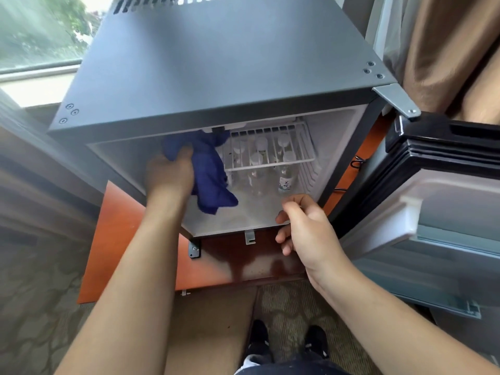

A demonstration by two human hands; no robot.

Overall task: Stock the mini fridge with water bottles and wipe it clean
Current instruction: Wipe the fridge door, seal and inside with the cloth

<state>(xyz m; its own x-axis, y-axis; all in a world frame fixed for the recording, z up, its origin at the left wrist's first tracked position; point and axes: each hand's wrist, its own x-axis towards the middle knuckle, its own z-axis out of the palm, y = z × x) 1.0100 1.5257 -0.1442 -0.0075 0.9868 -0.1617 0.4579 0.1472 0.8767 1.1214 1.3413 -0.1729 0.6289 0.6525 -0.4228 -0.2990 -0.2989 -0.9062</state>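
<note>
I see the mini fridge sitting on an orange-brown wooden stand, flush toward its back edge, stand on patterned carpet.

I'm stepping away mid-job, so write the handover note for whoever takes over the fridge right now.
Left hand: grips the blue cloth inside the mini fridge, at its left wall.
Right hand: loosely curled, holding nothing, at the front edge of the fridge floor.
Fridge door: open to the right.
Done: water bottles stand under the wire shelf.
Left: finish wiping, shut the door.
</note>
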